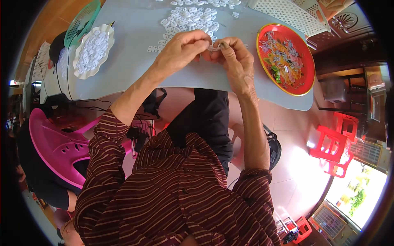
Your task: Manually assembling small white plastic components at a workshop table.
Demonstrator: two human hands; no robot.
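Note:
My two hands meet above the grey table (135, 67), fingertips close together. Between them shows a small white plastic piece (214, 48). My right hand (238, 61) pinches it between thumb and fingers, the thumb tip dark. My left hand (180, 51) is closed with its fingertips at the piece's other side; its grip is partly hidden. Just beyond the hands spreads a loose pile of white oval pieces with holes (188, 20). A few similar pieces (152, 49) lie in a short row left of my left hand.
A scalloped white dish (76, 65) heaped with white pieces stands left, by a green basket (97, 10). On the right sits a red tray (262, 61) holding small thin clear-looking bits. Behind it is a white perforated basket (283, 14). A person sits left, by a pink chair (49, 143).

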